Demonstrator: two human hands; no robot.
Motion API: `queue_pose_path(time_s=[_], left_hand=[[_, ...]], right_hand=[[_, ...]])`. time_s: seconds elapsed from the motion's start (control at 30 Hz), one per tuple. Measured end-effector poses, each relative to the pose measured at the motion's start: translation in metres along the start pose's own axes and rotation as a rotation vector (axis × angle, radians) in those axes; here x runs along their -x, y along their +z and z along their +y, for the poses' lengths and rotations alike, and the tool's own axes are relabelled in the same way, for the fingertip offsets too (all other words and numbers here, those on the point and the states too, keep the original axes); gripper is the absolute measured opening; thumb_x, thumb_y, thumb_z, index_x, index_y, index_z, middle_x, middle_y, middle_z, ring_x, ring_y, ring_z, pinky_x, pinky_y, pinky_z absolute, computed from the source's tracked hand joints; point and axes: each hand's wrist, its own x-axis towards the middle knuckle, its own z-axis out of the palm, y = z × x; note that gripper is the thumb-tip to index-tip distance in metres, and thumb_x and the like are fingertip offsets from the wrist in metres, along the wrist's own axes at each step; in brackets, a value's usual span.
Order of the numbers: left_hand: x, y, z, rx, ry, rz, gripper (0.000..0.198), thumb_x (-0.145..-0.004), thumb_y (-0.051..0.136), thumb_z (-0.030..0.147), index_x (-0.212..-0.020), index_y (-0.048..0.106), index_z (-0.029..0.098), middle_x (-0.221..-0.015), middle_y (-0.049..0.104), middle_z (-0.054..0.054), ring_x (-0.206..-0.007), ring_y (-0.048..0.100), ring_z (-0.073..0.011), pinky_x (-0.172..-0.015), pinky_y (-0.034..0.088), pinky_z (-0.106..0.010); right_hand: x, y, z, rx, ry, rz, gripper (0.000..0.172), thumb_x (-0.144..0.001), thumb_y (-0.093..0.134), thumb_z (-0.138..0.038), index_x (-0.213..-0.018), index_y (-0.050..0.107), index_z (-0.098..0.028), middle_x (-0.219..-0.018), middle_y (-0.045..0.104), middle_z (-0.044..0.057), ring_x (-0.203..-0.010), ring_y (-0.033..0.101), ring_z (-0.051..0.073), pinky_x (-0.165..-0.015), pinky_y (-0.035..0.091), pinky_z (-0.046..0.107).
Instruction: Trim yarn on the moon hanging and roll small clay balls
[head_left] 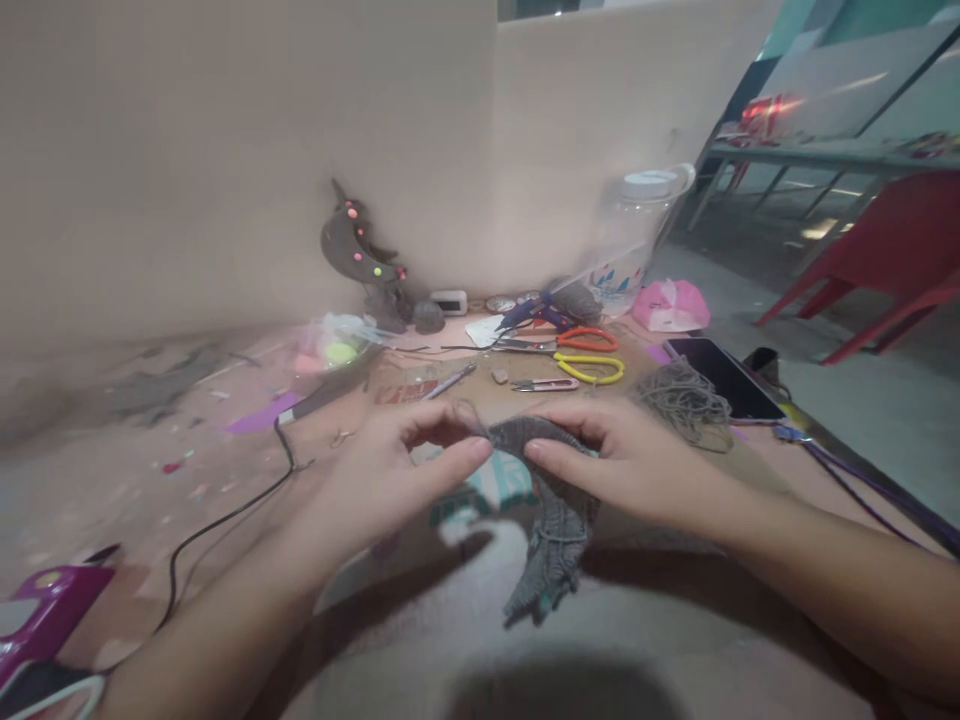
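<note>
A grey, yarn-wrapped curved piece (559,500) hangs in front of me, its lower end ragged with bits of teal showing. My right hand (607,455) is closed on its upper bend, thumb on the near face. At the piece's upper left tip, my left hand (431,460) pinches a thin strand of grey yarn (466,408), thumb against fingers. The exact grip point is blurred. Beneath the hands lies a teal and white packet (495,485). A loose heap of grey yarn (686,402) rests right of my right hand.
Behind the hands lie thread snips (545,384), yellow-handled scissors (592,368), orange-handled scissors (585,340) and a blue glue gun (536,312). A phone (724,380) and clear jug (622,240) stand right. A grey crescent with pompoms (360,250) is by the wall; a black cord (225,518) runs left.
</note>
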Motion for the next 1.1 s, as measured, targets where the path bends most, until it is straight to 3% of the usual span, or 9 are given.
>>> queue_pose_path(time_s=[0.2, 0.37, 0.5, 0.67, 0.73, 0.83, 0.9, 0.97, 1.1], left_hand=[[0.002, 0.010, 0.000, -0.091, 0.033, 0.068, 0.021, -0.092, 0.061, 0.035, -0.079, 0.065, 0.018, -0.074, 0.065, 0.004, -0.073, 0.060, -0.0107, -0.069, 0.045, -0.020], [0.002, 0.003, -0.008, 0.027, 0.016, -0.022, 0.023, -0.090, 0.063, 0.043, -0.089, 0.069, 0.021, -0.081, 0.069, 0.003, -0.077, 0.063, -0.0119, -0.070, 0.047, -0.020], [0.002, -0.005, -0.010, 0.044, -0.057, -0.062, 0.029, -0.087, 0.065, 0.049, -0.096, 0.072, 0.022, -0.086, 0.072, 0.001, -0.077, 0.065, -0.0145, -0.070, 0.051, -0.022], [0.005, -0.005, -0.006, -0.024, -0.144, -0.033, 0.028, -0.087, 0.064, 0.048, -0.087, 0.072, 0.022, -0.077, 0.071, 0.000, -0.069, 0.066, -0.0152, -0.061, 0.051, -0.023], [0.005, -0.002, -0.003, -0.034, -0.143, 0.005, 0.027, -0.086, 0.064, 0.047, -0.081, 0.071, 0.021, -0.072, 0.069, 0.001, -0.061, 0.062, -0.0135, -0.054, 0.047, -0.021], [0.003, 0.004, 0.001, -0.018, -0.144, 0.046, 0.026, -0.087, 0.062, 0.042, -0.074, 0.070, 0.020, -0.067, 0.068, 0.002, -0.057, 0.060, -0.0120, -0.051, 0.044, -0.021], [0.002, 0.008, 0.004, 0.024, -0.134, 0.048, 0.025, -0.087, 0.062, 0.038, -0.070, 0.069, 0.019, -0.067, 0.069, 0.002, -0.062, 0.062, -0.0124, -0.057, 0.046, -0.021], [0.001, 0.011, 0.007, 0.075, -0.130, 0.038, 0.024, -0.087, 0.062, 0.036, -0.070, 0.068, 0.019, -0.068, 0.069, 0.002, -0.067, 0.064, -0.0126, -0.062, 0.047, -0.021], [0.002, 0.012, 0.008, 0.155, -0.139, 0.011, 0.026, -0.088, 0.062, 0.037, -0.071, 0.068, 0.019, -0.072, 0.071, 0.002, -0.070, 0.064, -0.0124, -0.066, 0.048, -0.021]], right_hand=[[0.002, 0.005, -0.001, -0.028, 0.014, -0.014, 0.021, -0.092, 0.054, -0.025, -0.097, 0.073, -0.018, -0.094, 0.074, 0.002, -0.092, 0.067, 0.021, -0.080, 0.048, 0.030], [0.002, 0.002, 0.003, -0.099, 0.043, -0.019, 0.022, -0.091, 0.054, -0.026, -0.099, 0.073, -0.017, -0.095, 0.074, 0.003, -0.089, 0.066, 0.021, -0.076, 0.049, 0.030], [0.002, 0.001, 0.003, -0.192, 0.059, -0.030, 0.024, -0.091, 0.055, -0.027, -0.102, 0.074, -0.017, -0.095, 0.074, 0.004, -0.086, 0.066, 0.021, -0.074, 0.051, 0.031], [0.002, 0.003, 0.004, -0.212, 0.017, -0.009, 0.026, -0.093, 0.056, -0.027, -0.111, 0.072, -0.018, -0.096, 0.075, 0.003, -0.083, 0.069, 0.019, -0.070, 0.054, 0.028], [0.004, 0.005, 0.007, -0.109, -0.087, 0.095, 0.031, -0.094, 0.057, -0.025, -0.123, 0.066, -0.021, -0.101, 0.075, 0.004, -0.085, 0.070, 0.017, -0.071, 0.056, 0.027], [0.008, 0.007, 0.014, 0.267, -0.459, 0.314, 0.039, -0.093, 0.060, -0.020, -0.132, 0.059, -0.023, -0.117, 0.070, 0.009, -0.099, 0.068, 0.020, -0.081, 0.056, 0.031], [0.010, 0.008, 0.018, 0.524, -0.684, 0.371, 0.035, -0.092, 0.062, -0.016, -0.127, 0.064, -0.021, -0.120, 0.068, 0.012, -0.107, 0.066, 0.023, -0.089, 0.054, 0.036], [0.011, 0.008, 0.021, 0.666, -0.765, 0.377, 0.033, -0.091, 0.063, -0.014, -0.123, 0.066, -0.019, -0.118, 0.069, 0.013, -0.109, 0.064, 0.024, -0.093, 0.052, 0.038], [0.011, 0.008, 0.024, 0.737, -0.773, 0.343, 0.033, -0.091, 0.062, -0.013, -0.124, 0.065, -0.017, -0.119, 0.068, 0.014, -0.112, 0.061, 0.025, -0.097, 0.050, 0.042]])
